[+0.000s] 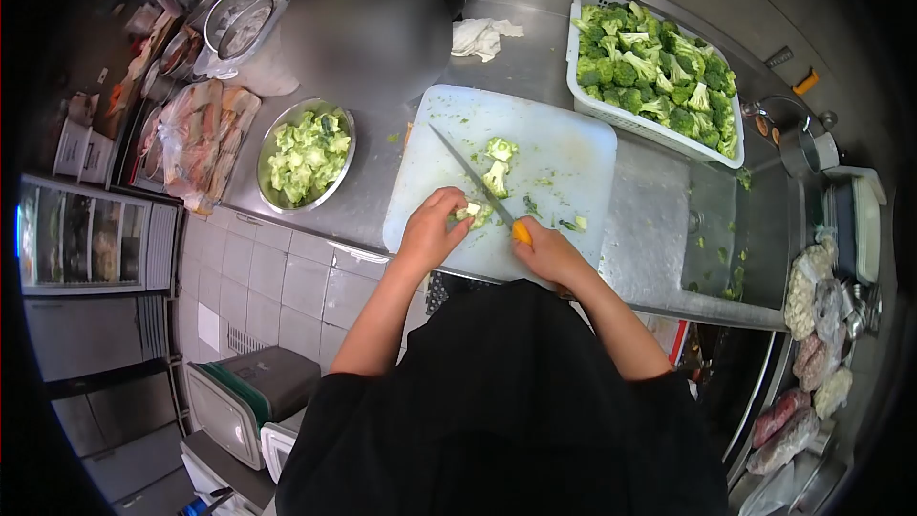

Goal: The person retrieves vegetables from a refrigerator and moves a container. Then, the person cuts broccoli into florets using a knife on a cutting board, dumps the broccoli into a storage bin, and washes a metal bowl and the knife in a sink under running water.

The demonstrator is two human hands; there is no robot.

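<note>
Watching from afar, I see a tiled floor (287,277) and a steel counter (645,225) bearing a pale cutting board (578,153), a basket (659,135) of broccoli (659,67) and a metal bowl (270,193) of chopped greens (310,158). Over the board, the right hand (552,253) is clamped on a knife (468,168), its long axis slanting, tip toward the far-left corner; apart from it, the left hand (435,229) pinches a broccoli piece (473,214).

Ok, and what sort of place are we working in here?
Most likely a commercial kitchen: there is a long metal counter with a sink set into it, a large white basket heaped with broccoli, and a broad cutting board with a knife over it.
</note>
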